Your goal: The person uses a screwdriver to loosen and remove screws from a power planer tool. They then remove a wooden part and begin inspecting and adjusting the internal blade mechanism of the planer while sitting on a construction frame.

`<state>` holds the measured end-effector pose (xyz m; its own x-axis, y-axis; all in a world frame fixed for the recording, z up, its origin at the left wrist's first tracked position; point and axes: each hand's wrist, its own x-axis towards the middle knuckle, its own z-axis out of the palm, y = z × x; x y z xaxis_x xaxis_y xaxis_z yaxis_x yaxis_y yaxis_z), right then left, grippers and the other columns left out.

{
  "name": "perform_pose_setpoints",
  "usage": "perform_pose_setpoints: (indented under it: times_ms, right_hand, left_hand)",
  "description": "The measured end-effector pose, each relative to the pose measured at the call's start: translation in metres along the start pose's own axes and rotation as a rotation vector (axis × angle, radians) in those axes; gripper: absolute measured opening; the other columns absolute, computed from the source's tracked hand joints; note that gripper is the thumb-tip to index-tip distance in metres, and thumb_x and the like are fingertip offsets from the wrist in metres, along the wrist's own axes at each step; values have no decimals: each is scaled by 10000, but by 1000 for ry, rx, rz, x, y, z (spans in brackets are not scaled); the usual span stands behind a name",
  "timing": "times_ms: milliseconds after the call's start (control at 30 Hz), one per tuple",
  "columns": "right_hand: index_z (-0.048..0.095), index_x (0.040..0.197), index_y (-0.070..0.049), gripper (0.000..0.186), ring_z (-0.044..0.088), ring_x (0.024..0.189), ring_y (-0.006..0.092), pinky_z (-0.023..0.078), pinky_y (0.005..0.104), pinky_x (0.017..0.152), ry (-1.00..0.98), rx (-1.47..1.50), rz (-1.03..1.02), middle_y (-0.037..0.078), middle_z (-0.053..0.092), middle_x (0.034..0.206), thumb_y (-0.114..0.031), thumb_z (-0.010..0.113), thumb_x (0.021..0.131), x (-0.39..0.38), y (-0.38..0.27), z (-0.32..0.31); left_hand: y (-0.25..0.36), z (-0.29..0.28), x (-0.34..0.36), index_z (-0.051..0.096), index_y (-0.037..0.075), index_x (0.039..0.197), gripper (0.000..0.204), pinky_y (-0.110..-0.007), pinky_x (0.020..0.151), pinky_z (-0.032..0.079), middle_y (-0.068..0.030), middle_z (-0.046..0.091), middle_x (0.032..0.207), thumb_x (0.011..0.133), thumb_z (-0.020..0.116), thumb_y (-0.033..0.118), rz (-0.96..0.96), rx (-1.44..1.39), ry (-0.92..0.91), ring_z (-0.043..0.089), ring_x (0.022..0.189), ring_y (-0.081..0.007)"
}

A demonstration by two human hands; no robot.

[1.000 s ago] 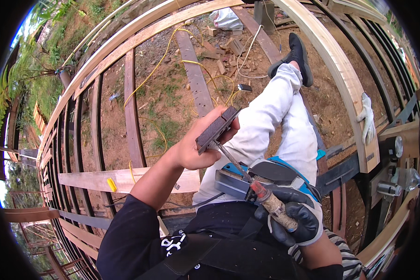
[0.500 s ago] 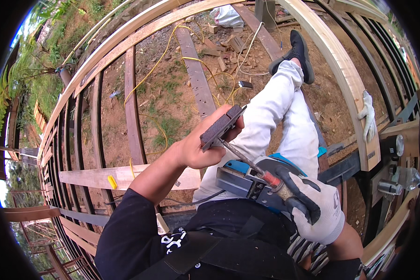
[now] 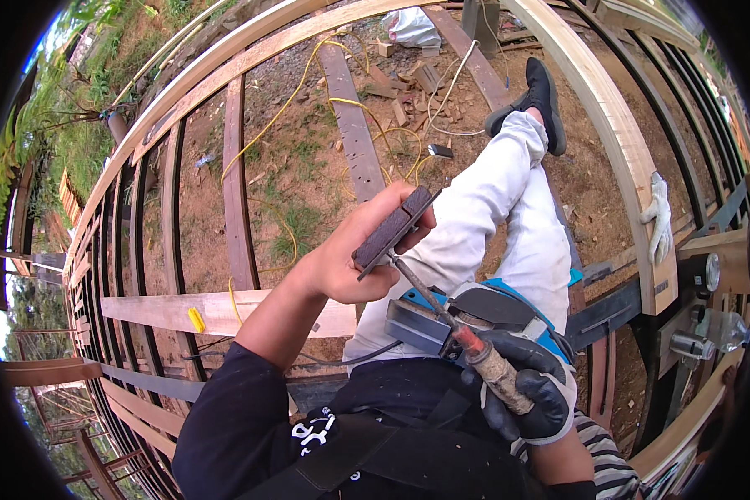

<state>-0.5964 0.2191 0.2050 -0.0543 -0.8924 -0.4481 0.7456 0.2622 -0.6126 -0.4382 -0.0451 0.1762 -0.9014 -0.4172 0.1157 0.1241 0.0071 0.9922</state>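
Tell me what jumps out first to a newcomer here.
Near the middle, the bare left hand grips a dark block at the far end of a red-collared tool, held in the gloved right hand. Beyond that hand, right of centre, sits a blue-and-grey machine. Farther right, a white glove rests on a pale beam.

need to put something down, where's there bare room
Bare stretches: the pale plank, from its left end to the yellow object, and the pale beam at right, beyond the loose white glove. Crowded: around the power tool, where the right hand grips the handled tool.
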Motion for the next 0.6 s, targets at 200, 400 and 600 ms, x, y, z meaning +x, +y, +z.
perform_pose_setpoints:
  times_ms: [200, 400, 600]
  right_hand:
    - [498, 1264, 124, 643, 655, 758, 301, 506, 361, 693, -91, 195, 176, 281, 657, 932, -348, 654, 856, 5, 36, -5]
    - [469, 1317, 128, 649, 447, 381, 118, 321, 236, 377, -107, -30, 36, 233, 654, 766, -372, 600, 925, 4, -1, 1]
    - [554, 1300, 58, 630, 634, 638, 309, 510, 390, 563, -67, -1571, -668, 209, 627, 808, -128, 675, 711, 2, -59, 6]
  left_hand:
    - [6, -3, 6, 494, -12, 1088, 606, -299, 655, 400, -78, 468, 823, 490, 497, 88, 141, 159, -80, 446, 689, -195]
    - [0, 1, 11, 478, -12, 1106, 606, -300, 659, 402, -77, 470, 838, 509, 505, 95, 89, 206, -129, 458, 698, -197]
    - [-8, 9, 15, 455, -5, 1136, 588, -271, 672, 376, -50, 442, 878, 551, 476, 52, 57, 27, -99, 415, 739, -143]
